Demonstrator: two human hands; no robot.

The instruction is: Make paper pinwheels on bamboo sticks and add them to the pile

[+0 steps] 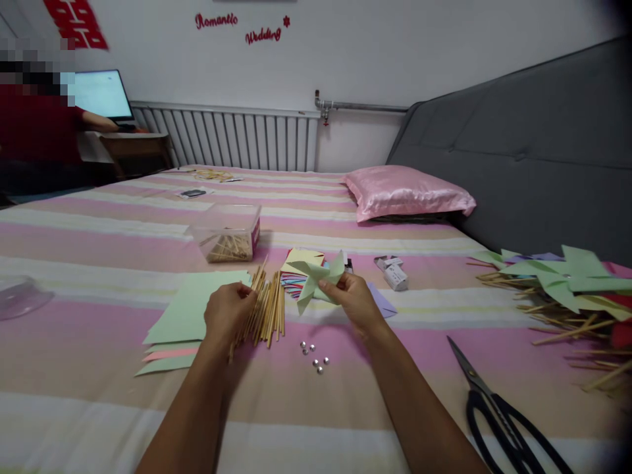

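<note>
My right hand [358,299] pinches a pale green paper pinwheel [313,280] between thumb and fingers, its folded blades spread out. At the pile of thin wooden sticks [270,309], my left hand [228,313] has its fingers closed on a stick, partly hidden by the hand. Pale green paper sheets [182,306] lie under and beside my left wrist, with a pink one among them. Several small silver studs [316,363] are scattered on the striped sheet between my forearms. Behind the pinwheel sits a stack of coloured paper [292,284].
Black-handled scissors [486,395] lie at the front right. Finished pinwheels [567,276] on sticks are heaped at the right edge. A clear plastic box [227,230] holds more sticks. Farther back are a small white box [395,275] and a pink pillow [407,191]. A person [39,125] sits at the far left.
</note>
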